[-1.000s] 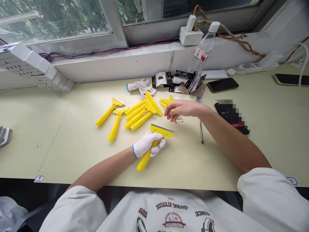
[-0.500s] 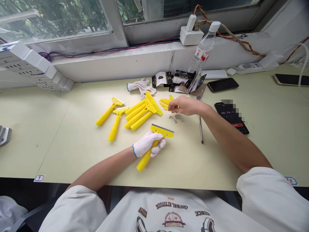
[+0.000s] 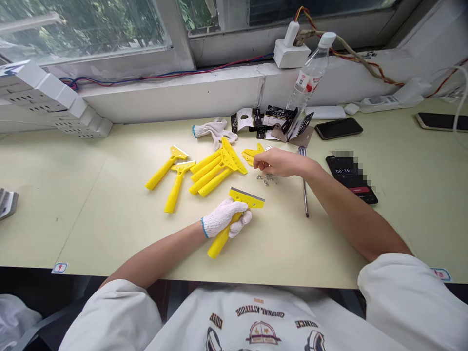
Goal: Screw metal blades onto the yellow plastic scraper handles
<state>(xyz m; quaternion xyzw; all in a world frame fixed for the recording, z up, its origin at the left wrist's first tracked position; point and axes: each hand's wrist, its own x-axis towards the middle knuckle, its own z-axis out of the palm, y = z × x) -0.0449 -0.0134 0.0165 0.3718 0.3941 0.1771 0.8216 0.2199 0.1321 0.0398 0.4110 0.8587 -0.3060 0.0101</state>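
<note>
In a white knitted glove, my left hand (image 3: 230,217) is wrapped round a yellow scraper (image 3: 219,242); its head, with a metal blade along the top edge, points up and away. My bare right hand (image 3: 277,162) hangs over a small pile of screws (image 3: 270,178), fingers bent together and pointing down. Whatever its fingertips hold, if anything, is hidden. Just beyond them lie loose yellow scraper head pieces (image 3: 251,155). A screwdriver (image 3: 304,192) rests under my right wrist. Left of the screws are several yellow scraper handles (image 3: 215,173) in a heap and two scrapers with blades (image 3: 175,187).
Behind the heap lie a second white glove (image 3: 215,130) and black packaging cards (image 3: 278,119). A water bottle (image 3: 307,80) stands by the window ledge. Two phones (image 3: 339,128) lie to the right, one showing a timer (image 3: 351,178). White boxes (image 3: 54,105) are stacked at far left.
My right hand has dipped slightly toward the screws. My left hand stays in place with the scraper. The whole view has shifted a little.
</note>
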